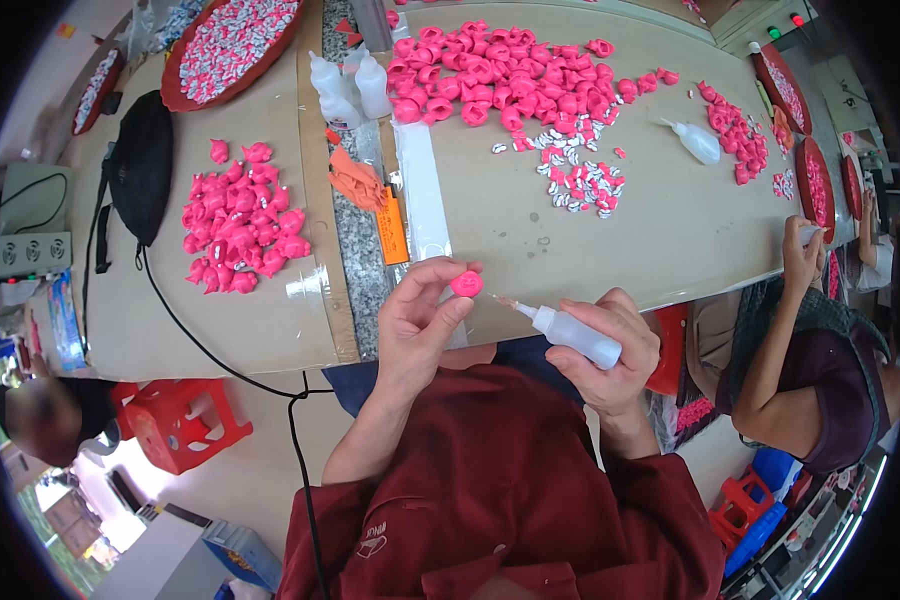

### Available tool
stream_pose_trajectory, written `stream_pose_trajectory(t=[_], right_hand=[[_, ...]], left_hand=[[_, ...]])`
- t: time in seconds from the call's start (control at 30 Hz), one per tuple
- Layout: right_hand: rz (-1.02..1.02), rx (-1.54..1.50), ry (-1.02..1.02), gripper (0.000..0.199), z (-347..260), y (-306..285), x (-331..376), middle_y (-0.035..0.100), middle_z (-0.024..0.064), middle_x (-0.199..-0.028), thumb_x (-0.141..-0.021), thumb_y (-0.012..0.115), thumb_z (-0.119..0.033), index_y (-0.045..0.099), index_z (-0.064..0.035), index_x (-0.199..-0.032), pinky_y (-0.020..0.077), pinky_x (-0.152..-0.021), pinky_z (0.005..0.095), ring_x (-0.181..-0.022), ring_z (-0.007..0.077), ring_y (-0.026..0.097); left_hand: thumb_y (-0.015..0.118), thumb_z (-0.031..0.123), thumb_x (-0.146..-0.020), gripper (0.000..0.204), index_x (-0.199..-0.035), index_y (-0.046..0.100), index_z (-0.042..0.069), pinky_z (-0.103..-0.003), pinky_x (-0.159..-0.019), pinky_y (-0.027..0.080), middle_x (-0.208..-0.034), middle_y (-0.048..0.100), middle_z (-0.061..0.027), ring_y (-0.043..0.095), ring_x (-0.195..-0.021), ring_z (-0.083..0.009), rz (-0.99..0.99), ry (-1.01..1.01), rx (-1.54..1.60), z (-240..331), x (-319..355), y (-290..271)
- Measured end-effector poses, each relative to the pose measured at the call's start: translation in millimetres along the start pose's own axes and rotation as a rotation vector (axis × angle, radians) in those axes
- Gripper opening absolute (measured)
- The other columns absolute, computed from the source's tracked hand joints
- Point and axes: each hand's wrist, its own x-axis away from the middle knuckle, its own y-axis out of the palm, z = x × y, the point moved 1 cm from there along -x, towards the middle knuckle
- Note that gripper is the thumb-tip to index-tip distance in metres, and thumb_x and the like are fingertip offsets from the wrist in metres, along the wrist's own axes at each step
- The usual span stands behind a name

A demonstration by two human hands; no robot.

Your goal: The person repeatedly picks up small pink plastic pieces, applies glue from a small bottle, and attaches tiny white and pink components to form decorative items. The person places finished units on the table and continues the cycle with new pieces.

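Between the thumb and fingers of my left hand [416, 318] is a small round pink plastic piece [467, 285], its hollow-looking face turned toward the bottle. My right hand [620, 352] is closed around a translucent white squeeze bottle [582, 338], tilted so its thin nozzle points at the piece. A small gap seems to separate the nozzle tip from the piece. Both hands are above the table's near edge. Beyond them lies a large heap of hollow pink pieces [505, 75], with a scatter of small white-and-pink parts [585, 180] just below it.
Another pile of pink figures [242, 228] lies at left, near a black bag [140, 168] and its cord. White bottles [373, 87], an orange cloth [356, 181] and an orange box [393, 228] stand mid-table. A co-worker's arm [780, 345] is at right. Red trays [232, 55] hold small parts.
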Motion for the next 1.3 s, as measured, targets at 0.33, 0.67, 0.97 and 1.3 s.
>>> stream_pose_trajectory(t=[0.33,0.67,0.97,1.3], right_hand=[[-0.043,0.027,0.011,0.043,1.3,10.0,-2.2,0.057,0.004,-0.061,-0.057,0.081,-0.012,0.063,-0.0011,-0.094,0.0336,-0.044,0.0251,-0.05,0.0147,0.043],[-0.079,0.018,0.072,0.04,-0.1,9.3,-2.3,0.058,0.0044,-0.061,-0.057,0.081,-0.011,0.064,-0.0004,-0.091,0.0339,-0.045,0.0253,-0.051,0.0147,0.043],[-0.031,0.027,0.083,0.039,-1.6,7.9,-4.2,0.058,0.0048,-0.062,-0.057,0.08,-0.01,0.064,-0.0006,-0.091,0.0341,-0.045,0.0252,-0.051,0.0148,0.044],[-0.049,-0.02,0.177,0.038,-1.6,7.3,-3.9,0.059,0.0052,-0.068,-0.059,0.079,-0.009,0.063,0.0004,-0.093,0.0371,-0.049,0.0247,-0.056,0.014,0.047]], left_hand=[[0.059,-0.009,-0.077,0.027,-0.102,0.052,-0.001,-0.034,-0.088,0.047,-0.103,0.046,-0.0076,0.05,-0.107,-0.0222,0.051,0.068,-0.088,3.3,0.4,0.4],[0.059,-0.008,-0.077,0.027,-0.102,0.052,-0.001,-0.034,-0.088,0.047,-0.104,0.045,-0.0075,0.049,-0.108,-0.0225,0.047,0.084,-0.116,4.5,0.7,2.7],[0.059,-0.009,-0.077,0.027,-0.102,0.052,0.0,-0.033,-0.091,0.044,-0.105,0.045,-0.0072,0.048,-0.109,-0.0219,0.058,0.082,-0.125,6.5,0.8,3.0],[0.058,-0.011,-0.077,0.027,-0.101,0.053,-0.001,-0.033,-0.092,0.044,-0.107,0.045,-0.0082,0.049,-0.108,-0.0212,0.069,0.094,-0.136,7.1,1.5,1.8]])
